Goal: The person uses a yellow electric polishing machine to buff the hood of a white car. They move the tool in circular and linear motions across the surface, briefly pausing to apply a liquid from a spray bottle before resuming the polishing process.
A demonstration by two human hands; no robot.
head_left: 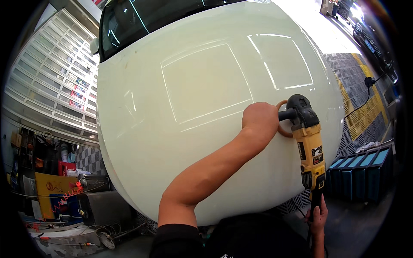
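Note:
A yellow and black car polisher [309, 148] rests at the right side of a pale cream car bonnet [142, 94]. Its round orange-brown pad [282, 129] lies against the paint, partly hidden behind the tool's head. My left hand [261, 118] is closed in a fist around the black side handle [287, 114]. My left arm reaches across the bonnet from below. At the lower right, my right hand [318, 216] grips the black rear handle [316, 197], from which the cord hangs. Bright light reflections form squares on the paint.
The windscreen [142, 23] borders the bonnet at the far left. Blue-black bins [360, 174] stand to the right, near a black cable [359, 106] on yellow and grey floor tiles [359, 81]. An orange coiled hose [69, 195] and equipment sit at the lower left.

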